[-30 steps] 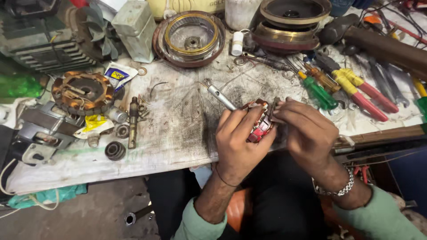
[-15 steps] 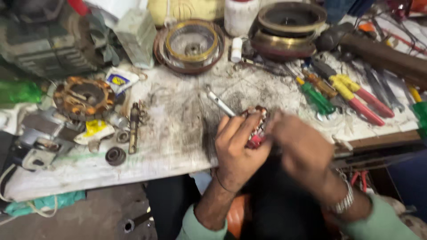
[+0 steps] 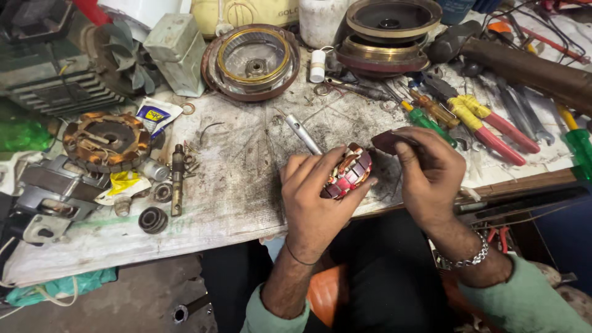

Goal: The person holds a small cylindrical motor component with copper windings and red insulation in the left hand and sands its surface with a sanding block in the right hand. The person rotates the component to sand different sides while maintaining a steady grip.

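My left hand (image 3: 314, 197) grips a small motor armature (image 3: 348, 172) with red and copper windings, held just above the front edge of the workbench (image 3: 240, 191). A silver shaft (image 3: 303, 134) sticks out behind the hand, up and to the left. My right hand (image 3: 431, 179) is to the right of the armature, apart from it, with its fingers closed on a small dark maroon piece (image 3: 388, 140). A metal bracelet (image 3: 468, 259) sits on the right wrist.
Pliers with red and yellow handles (image 3: 493, 123) and green screwdrivers (image 3: 431, 123) lie at the right. A round motor housing (image 3: 251, 61) and stacked discs (image 3: 388, 31) stand at the back. A copper stator (image 3: 106, 140), a shaft (image 3: 177, 179) and bearings (image 3: 153, 219) lie at the left.
My right hand has pulled away from the armature to the right and now holds the dark piece. The left hand keeps the armature in about the same place.
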`<state>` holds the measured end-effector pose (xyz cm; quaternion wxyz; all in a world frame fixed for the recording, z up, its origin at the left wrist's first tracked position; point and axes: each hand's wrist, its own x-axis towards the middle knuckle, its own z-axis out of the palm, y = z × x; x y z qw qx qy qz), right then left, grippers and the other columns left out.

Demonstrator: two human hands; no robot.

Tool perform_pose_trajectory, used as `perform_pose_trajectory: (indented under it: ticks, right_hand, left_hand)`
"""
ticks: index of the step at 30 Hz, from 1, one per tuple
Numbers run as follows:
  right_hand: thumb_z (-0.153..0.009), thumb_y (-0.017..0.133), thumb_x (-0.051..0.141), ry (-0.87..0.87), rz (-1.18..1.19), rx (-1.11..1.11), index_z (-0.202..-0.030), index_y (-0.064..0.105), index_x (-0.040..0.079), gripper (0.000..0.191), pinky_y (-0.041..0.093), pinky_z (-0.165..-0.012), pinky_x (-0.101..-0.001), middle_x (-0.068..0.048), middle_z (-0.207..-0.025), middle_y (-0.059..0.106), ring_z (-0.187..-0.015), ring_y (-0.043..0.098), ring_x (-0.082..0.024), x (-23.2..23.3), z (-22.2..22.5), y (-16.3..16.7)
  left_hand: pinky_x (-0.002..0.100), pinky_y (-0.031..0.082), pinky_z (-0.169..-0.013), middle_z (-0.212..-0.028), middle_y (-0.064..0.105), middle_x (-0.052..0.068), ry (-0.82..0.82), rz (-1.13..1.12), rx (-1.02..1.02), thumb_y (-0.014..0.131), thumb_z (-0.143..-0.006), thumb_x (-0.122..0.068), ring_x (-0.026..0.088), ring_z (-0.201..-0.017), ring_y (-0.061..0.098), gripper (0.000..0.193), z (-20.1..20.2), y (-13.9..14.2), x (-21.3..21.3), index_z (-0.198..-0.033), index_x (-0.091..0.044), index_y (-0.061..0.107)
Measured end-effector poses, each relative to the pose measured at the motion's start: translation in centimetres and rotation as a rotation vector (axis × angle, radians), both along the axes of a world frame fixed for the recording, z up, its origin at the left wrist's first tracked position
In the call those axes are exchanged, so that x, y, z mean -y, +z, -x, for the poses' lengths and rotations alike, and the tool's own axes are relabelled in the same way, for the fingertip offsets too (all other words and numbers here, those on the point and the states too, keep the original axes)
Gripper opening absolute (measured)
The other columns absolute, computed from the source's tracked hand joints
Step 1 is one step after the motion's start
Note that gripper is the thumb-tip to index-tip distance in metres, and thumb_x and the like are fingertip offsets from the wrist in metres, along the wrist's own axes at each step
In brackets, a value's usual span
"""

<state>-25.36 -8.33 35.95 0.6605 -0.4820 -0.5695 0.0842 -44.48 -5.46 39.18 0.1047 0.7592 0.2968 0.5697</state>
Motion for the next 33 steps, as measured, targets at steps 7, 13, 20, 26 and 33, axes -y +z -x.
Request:
perform_pose_trajectory:
  ticks: [7,13,20,26,33]
  right_hand:
    - [-0.105,0.066,0.0,0.027,0.01,-0.037,-0.12,0.066,-0.008,0.017,0.057,-0.099,-0.0291,-0.013,-0.12,0.068,-0.111,0.069,-0.018,-0.1,-1.0,-0.5]
    - [-0.107,0.064,0.006,0.162,0.052,-0.338,-0.125,0.064,-0.006,0.022,0.063,-0.097,-0.0325,-0.013,-0.117,0.072,-0.106,0.073,-0.019,-0.3,-1.4,-0.8]
    - [-0.113,0.059,0.009,0.284,-0.077,-0.632,-0.132,0.056,-0.003,0.023,0.066,-0.09,-0.0398,-0.011,-0.123,0.067,-0.108,0.071,-0.018,-1.2,-2.2,-0.7]
    - [-0.111,0.056,0.007,0.254,-0.051,-0.535,-0.129,0.05,0.002,0.019,0.067,-0.088,-0.0414,-0.008,-0.12,0.067,-0.104,0.072,-0.019,-0.9,-1.4,0.3]
    - [-0.098,0.065,-0.014,-0.089,-0.092,0.406,-0.114,0.067,-0.005,0.018,0.059,-0.089,-0.0326,-0.017,-0.118,0.069,-0.104,0.071,-0.026,1.1,0.4,1.7]
  left_hand:
    - [0.042,0.05,-0.092,-0.108,0.07,0.008,-0.004,0.125,0.026,0.092,-0.077,-0.02,0.029,-0.102,0.062,0.052,-0.6,0.0,-0.1,-0.119,-0.003,0.067]
    - [0.043,0.05,-0.094,-0.112,0.065,0.009,-0.032,0.118,0.004,0.09,-0.073,-0.016,0.031,-0.105,0.061,0.054,0.0,0.2,-0.6,-0.121,-0.005,0.067]
    - [0.039,0.05,-0.081,-0.095,0.061,0.006,0.056,0.075,0.055,0.095,-0.07,-0.017,0.026,-0.092,0.057,0.048,0.5,0.1,0.1,-0.111,-0.005,0.073]
    - [0.039,0.051,-0.083,-0.099,0.062,0.005,0.0,0.064,0.044,0.094,-0.073,-0.018,0.025,-0.094,0.059,0.05,-0.5,0.1,0.0,-0.116,-0.006,0.072]
    - [0.038,0.052,-0.086,-0.103,0.061,0.005,-0.03,0.034,0.042,0.092,-0.076,-0.018,0.025,-0.096,0.06,0.049,-1.0,-0.1,0.0,-0.12,-0.008,0.072]
